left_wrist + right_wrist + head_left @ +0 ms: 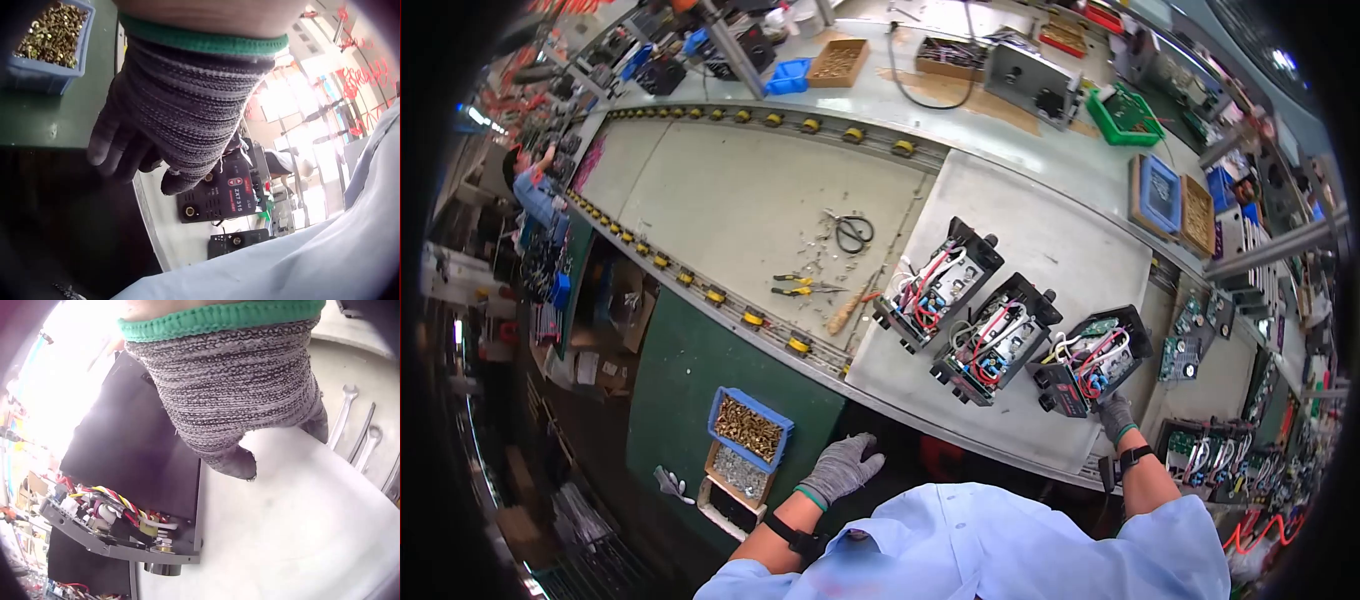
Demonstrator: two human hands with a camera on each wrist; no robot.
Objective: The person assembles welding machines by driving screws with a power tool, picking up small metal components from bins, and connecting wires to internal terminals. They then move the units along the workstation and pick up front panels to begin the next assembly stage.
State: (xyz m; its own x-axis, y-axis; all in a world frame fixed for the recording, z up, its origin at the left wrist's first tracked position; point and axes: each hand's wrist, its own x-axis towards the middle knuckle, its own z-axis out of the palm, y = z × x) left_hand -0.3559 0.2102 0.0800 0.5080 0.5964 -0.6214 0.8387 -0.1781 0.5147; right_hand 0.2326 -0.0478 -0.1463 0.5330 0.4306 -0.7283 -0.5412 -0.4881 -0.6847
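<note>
Three open-topped welding machines with black cases and bundles of coloured wires stand on a white board [910, 385] in the head view: a left one [940, 285], a middle one [1000, 340] and a right one [1095, 355]. My gloved right hand [1117, 418] is at the near corner of the right machine. In the right wrist view its thumb [240, 464] and a fingertip are spread apart beside the dark side panel [134, 437], nothing between them. Near the green table's edge hovers my gloved left hand [845, 470], fingers relaxed and holding nothing. The left wrist view shows a front panel [219, 197] marked ZX7315 beyond it.
A blue bin [784, 445] of brass-coloured screws sits on the green table [700, 365], left of my left hand. Scissors [853, 233] and yellow-handled pliers [805, 286] lie among scraps left of the machines. Wrenches [342, 419] lie beside the white board. Another person [538, 190] works far left.
</note>
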